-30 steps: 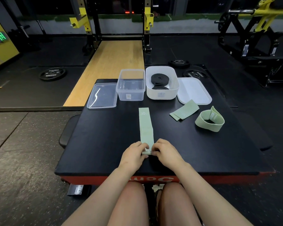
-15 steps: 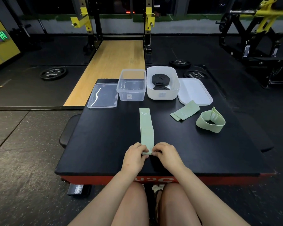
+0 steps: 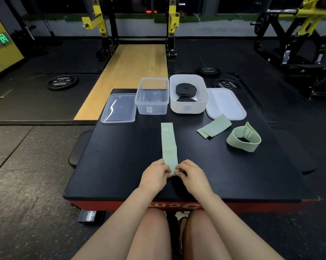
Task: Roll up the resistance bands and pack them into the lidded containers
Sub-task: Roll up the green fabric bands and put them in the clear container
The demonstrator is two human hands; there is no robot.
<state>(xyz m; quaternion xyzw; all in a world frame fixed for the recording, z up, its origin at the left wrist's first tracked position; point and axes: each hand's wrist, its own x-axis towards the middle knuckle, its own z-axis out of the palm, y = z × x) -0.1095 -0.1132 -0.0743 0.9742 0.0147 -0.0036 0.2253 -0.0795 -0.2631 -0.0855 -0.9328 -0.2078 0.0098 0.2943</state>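
I see both hands at the near end of the flat green band, marked "30", lying lengthwise on the black padded box. Left hand and right hand each pinch that end with curled fingers. Clear container sits beside its lid; white container holds rolled black bands. Folded green band and looped green band lie right, untouched.
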